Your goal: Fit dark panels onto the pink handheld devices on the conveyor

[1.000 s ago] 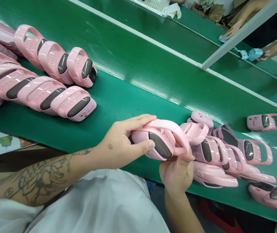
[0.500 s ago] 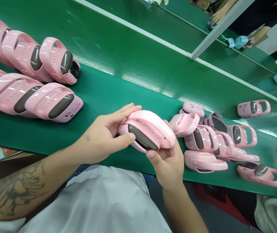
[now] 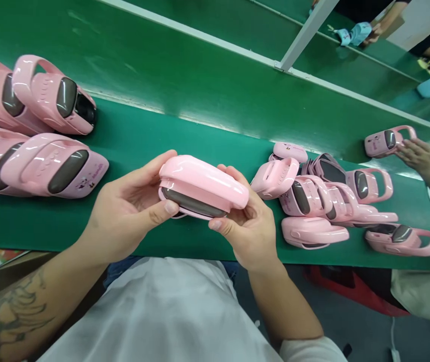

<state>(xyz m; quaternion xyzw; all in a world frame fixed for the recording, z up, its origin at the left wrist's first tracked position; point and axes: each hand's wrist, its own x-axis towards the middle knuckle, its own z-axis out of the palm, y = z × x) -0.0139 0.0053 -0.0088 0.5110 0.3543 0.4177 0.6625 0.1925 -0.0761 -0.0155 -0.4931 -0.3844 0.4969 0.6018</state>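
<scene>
Both my hands hold a glossy pink plastic case (image 3: pixel 201 183) above the green conveyor belt (image 3: pixel 154 136), with its grey panel along the edge nearest me. My left hand (image 3: pixel 130 203) grips its left end, and my right hand (image 3: pixel 243 221) supports its right end. Just right of my right hand lies a heap of similar pink cases (image 3: pixel 309 196). Further left, rows of pink looped cases (image 3: pixel 52 166) with grey oval panels rest on the belt. A co-worker's hand (image 3: pixel 420 156) reaches a separate pink case (image 3: pixel 384 142) at the far right.
A metal rail (image 3: pixel 305 35) runs along the belt's far side, with a second green belt (image 3: pixel 350 50) beyond it. My white shirt (image 3: pixel 162 317) fills the bottom of the view. A red object (image 3: pixel 350 291) sits on the floor below the near belt edge.
The held case has turned in my hands, its looped end no longer showing. The belt and other cases have shifted left in view. A co-worker's hand has come to the far-right case.
</scene>
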